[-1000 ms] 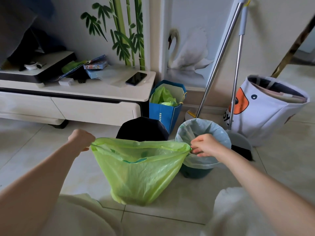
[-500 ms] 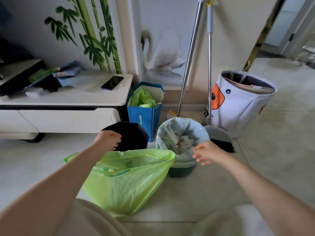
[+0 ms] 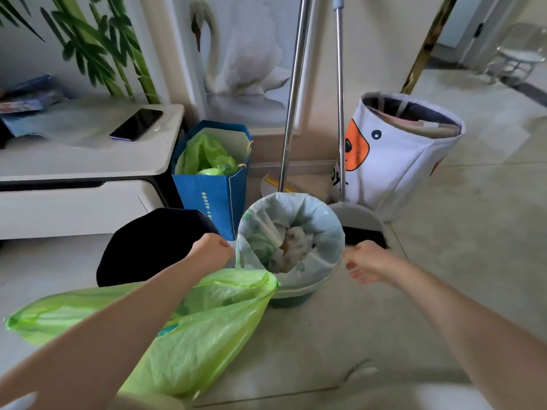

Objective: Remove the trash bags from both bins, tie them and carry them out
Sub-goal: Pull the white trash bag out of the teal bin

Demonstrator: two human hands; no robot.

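Note:
A green trash bag (image 3: 189, 329) lies slumped on the floor at the lower left, under my left forearm, with no hand on it. Behind it stands a black bin (image 3: 148, 247). A dark green bin (image 3: 291, 300) holds a pale blue trash bag (image 3: 322, 226) full of crumpled paper, its rim folded over the edge. My left hand (image 3: 211, 251) is at the bag's left rim, fingers curled under and hidden. My right hand (image 3: 367, 264) is at the right rim, fingers loosely curled, its fingertips just short of the plastic.
A blue paper bag (image 3: 213, 196) with green plastic inside stands behind the bins. A broom handle (image 3: 291, 108) and a dustpan (image 3: 359, 223) lean by the wall. A white fabric basket (image 3: 396, 161) is to the right. A phone (image 3: 136, 124) lies on the low white cabinet (image 3: 74, 202).
Both hands let go of the green bag, which dropped to the floor at the left. They moved forward to either side of the pale blue bag's rim. The view swung right.

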